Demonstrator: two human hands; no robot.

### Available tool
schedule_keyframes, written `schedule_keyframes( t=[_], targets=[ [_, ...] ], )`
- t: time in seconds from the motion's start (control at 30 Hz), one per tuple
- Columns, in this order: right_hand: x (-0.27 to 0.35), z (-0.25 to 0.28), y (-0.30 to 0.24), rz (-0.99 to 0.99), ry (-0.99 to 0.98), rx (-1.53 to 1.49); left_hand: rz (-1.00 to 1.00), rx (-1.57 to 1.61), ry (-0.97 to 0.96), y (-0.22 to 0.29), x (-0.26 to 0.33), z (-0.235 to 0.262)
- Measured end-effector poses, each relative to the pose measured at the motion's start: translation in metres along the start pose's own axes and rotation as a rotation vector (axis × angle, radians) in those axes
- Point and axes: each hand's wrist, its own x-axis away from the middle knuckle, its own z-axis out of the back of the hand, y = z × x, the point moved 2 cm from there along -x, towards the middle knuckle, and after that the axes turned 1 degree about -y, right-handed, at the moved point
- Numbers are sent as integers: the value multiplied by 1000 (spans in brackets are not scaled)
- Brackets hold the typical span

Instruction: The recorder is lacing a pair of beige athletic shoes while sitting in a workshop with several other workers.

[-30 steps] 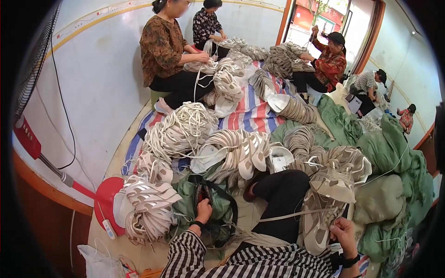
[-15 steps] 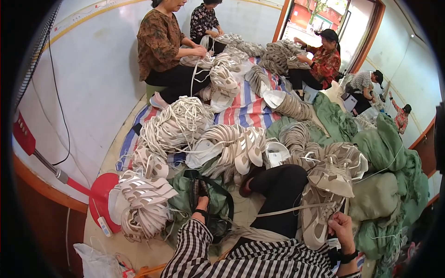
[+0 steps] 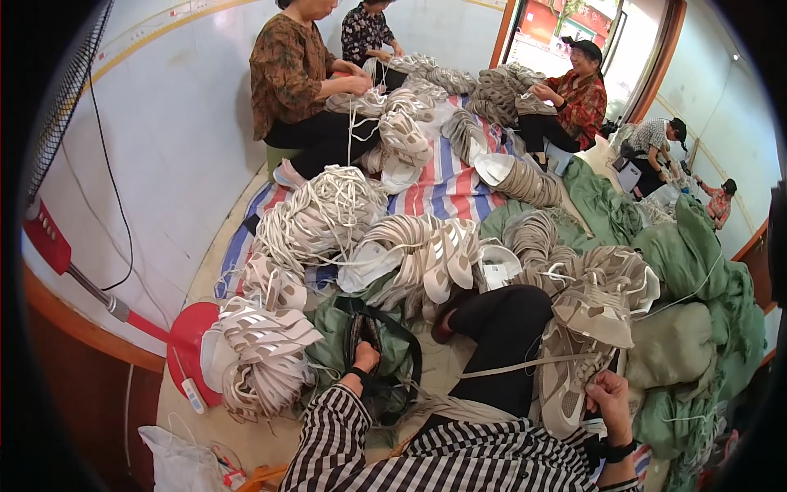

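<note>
Fan: a red stand fan [image 3: 190, 344] sits at my far left, its pole running up along the wall.
Left bundle: a tied stack of white shoe uppers [image 3: 261, 354] lies just left of my left arm.
Left hand: my left hand [image 3: 366, 358] reaches into a dark bag [image 3: 370, 328] with black straps, fingers curled down on something inside; I cannot tell what it grips.
Bag: it rests on green cloth [image 3: 338, 332], between the left bundle and my knee.
Knee: my leg in black trousers [image 3: 502, 328] is bent up in the middle.
Strap: a beige strap [image 3: 525, 366] runs taut across my knee to my right hand.
Right hand: my right hand [image 3: 608, 395] is closed around the strap's end, beside a beige upper [image 3: 564, 385].
Upper: it lies against my right thigh, touching my right hand.
Sacks: green sacks [image 3: 697, 328] pile up on my right.
Others: people sit well apart at the far end among more bundles on a striped sheet [image 3: 449, 184].
</note>
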Motion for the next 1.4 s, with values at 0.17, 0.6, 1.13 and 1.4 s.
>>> schedule_keyframes(
  t=[0.17, 0.6, 1.13, 1.4],
  targets=[
    [3, 0, -3, 17, -2, -18, -173, 8, 144, -8, 12, 1],
    [2, 10, 13, 92, -58, -102, -228, -183, 377, 10, 72, 51],
    [1, 13, 16, 172, -159, -62, -352, 425, -264, 140, 110, 91],
    [0, 12, 21, 170, -150, -128, -262, 563, -498, 154, 117, 61]
  ],
)
